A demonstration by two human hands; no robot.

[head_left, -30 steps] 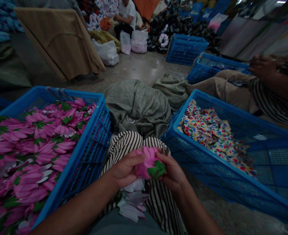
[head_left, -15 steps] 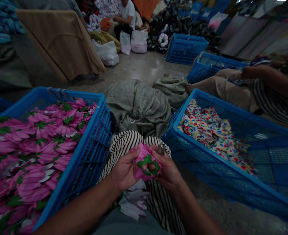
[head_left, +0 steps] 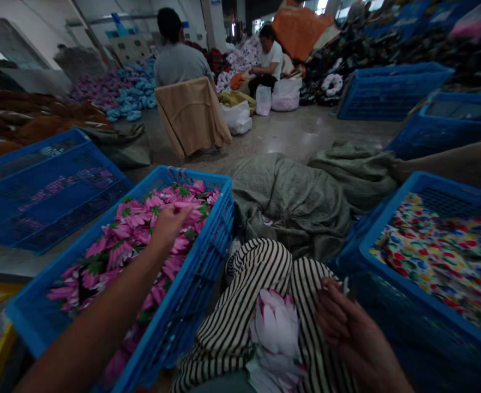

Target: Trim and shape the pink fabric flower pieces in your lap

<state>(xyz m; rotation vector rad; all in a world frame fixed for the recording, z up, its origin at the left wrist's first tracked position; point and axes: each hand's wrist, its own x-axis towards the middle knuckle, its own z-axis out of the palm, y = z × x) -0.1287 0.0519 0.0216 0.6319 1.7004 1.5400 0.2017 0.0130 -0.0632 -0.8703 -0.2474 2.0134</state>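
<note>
My left hand reaches into the blue crate on the left. Its fingers are closed at a pink fabric flower on the pile; motion blurs the fingertips. Pink cloth flowers with green tops fill much of that crate. Beside my right knee, my right hand is raised with curled fingers. A small, pale, metal-looking tool pokes out between thumb and finger, mostly hidden. White-and-pink petal pieces rest on my lap, over striped trousers.
The left crate's rim stands by my left leg. At right, another blue crate holds colourful dotted cloth pieces. A grey-green sack lies ahead. Two people sit beyond, one on a cloth-covered chair.
Both hands were together on a pink flower with a green ring. My left hand has moved into the left crate, my right hand sits apart, and the view has swung left.
</note>
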